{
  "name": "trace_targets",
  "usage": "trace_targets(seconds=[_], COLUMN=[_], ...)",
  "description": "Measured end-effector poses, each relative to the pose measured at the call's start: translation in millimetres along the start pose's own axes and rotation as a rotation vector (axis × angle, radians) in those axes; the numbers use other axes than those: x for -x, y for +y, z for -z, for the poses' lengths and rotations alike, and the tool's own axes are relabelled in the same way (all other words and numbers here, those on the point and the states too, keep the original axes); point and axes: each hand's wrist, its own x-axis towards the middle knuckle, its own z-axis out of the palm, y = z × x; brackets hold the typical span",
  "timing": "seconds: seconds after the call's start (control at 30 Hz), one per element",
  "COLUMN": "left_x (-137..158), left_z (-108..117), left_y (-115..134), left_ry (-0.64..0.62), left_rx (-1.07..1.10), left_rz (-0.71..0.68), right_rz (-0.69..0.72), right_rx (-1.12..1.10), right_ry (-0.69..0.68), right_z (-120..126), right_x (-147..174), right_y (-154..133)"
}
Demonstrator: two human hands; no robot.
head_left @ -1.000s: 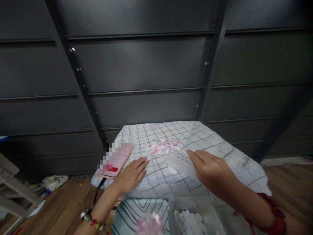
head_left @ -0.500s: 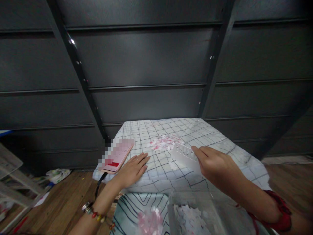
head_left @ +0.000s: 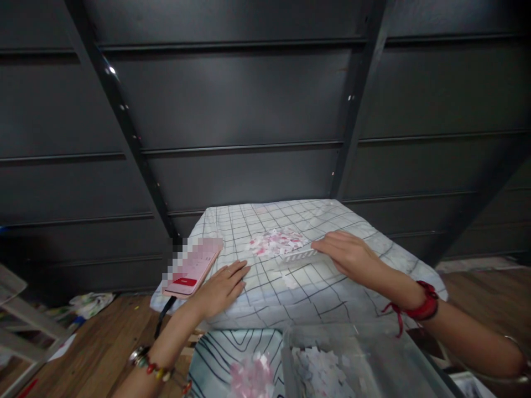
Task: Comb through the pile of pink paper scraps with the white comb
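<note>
My left hand [head_left: 226, 284] lies flat on the white checked cloth [head_left: 257, 304], fingers stretched out, close to a pink phone [head_left: 191, 271]. In my right hand [head_left: 344, 251] is the edge of a white slotted plastic piece [head_left: 298, 255], tilted low at the near side of a pile of paper scraps [head_left: 276, 242]. The scraps are white and pink. A few white scraps [head_left: 289, 281] lie apart, nearer to me. My right fingers partly hide the plastic piece, so its full shape does not show.
In front of the cloth stands a clear plastic bin [head_left: 385, 354] with white paper scraps inside. To its left, a blue-green striped tray [head_left: 211, 354] carries a bag of pink scraps [head_left: 253, 376]. A dark panelled wall [head_left: 244, 99] rises behind. A white frame [head_left: 29, 326] stands on the left.
My right hand has moved left and slightly up with the white plastic piece, which now tilts flatter against the pile. My left hand stays flat on the cloth. The view has shifted slightly.
</note>
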Motion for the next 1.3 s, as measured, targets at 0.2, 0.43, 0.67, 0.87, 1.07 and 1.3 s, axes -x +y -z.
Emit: trace_targets(seconds=[0.2,0.43,0.67,0.87,1.07,1.3], left_x=[-17.0,-34.8,-33.1,-33.1,-33.3,-34.2], left_z=[8.5,4.7,-6.9,-4.7,-2.3,0.1], left_y=[26.1,54.6,50.9,53.1,55.4,56.7], left_ry=[0.073,0.037,0.035,0.037,0.006,-0.021], left_rx=[0.001,0.061,0.021,0.014,0.002,-0.019], left_rz=[-0.041,-0.17,-0.176,-0.172,-0.162,-0.151], right_rz=[-0.034,0.003,-0.091,-0.108,0.003,-0.008], right_rx=[-0.145,-0.169,-0.073,-0.006,-0.089,-0.097], right_ry=[-0.05,-0.051,-0.035,-0.013,-0.05,-0.059], right_z=[5.8,27.6,34.3,24.1,26.3,36.2], right_x=[12.5,21.3,26.0,19.2,18.6,19.5], right_y=[9.8,7.6,18.5,23.5,12.4,16.1])
